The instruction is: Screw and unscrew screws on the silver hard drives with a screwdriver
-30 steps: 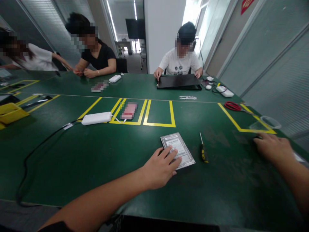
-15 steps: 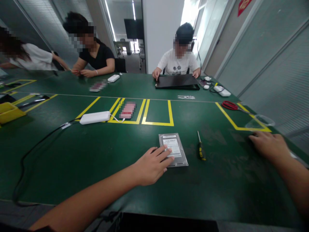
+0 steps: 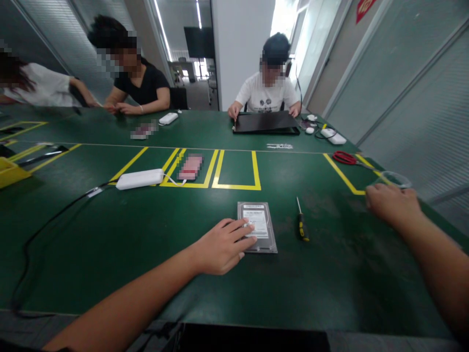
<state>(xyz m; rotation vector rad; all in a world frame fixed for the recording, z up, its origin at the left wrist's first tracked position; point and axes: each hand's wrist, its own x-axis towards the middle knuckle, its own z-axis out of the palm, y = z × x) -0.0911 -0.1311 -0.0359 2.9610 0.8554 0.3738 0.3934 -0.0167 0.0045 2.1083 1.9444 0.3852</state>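
Note:
A grey hard drive (image 3: 261, 222) with a white label lies flat on the green table (image 3: 146, 234) in front of me. My left hand (image 3: 220, 245) rests on its left edge, fingers stretched out over the label. To the right of the drive lies a small screwdriver (image 3: 300, 226) with a yellow and black handle. My right hand (image 3: 392, 204) hovers far right, next to a clear plastic cup (image 3: 395, 179), with its fingers curled downward and hidden from me.
Yellow tape boxes (image 3: 236, 171) mark the table's middle, with a white power bank (image 3: 139, 179) and a phone (image 3: 190, 167) inside. Red scissors (image 3: 344, 157) lie at the right. Three people sit across; one works on a black laptop (image 3: 266, 122). A yellow bin (image 3: 9, 171) stands left.
The hard drive has turned under my left hand from a slant to lying straight. My right hand has lifted and moved back toward the clear cup.

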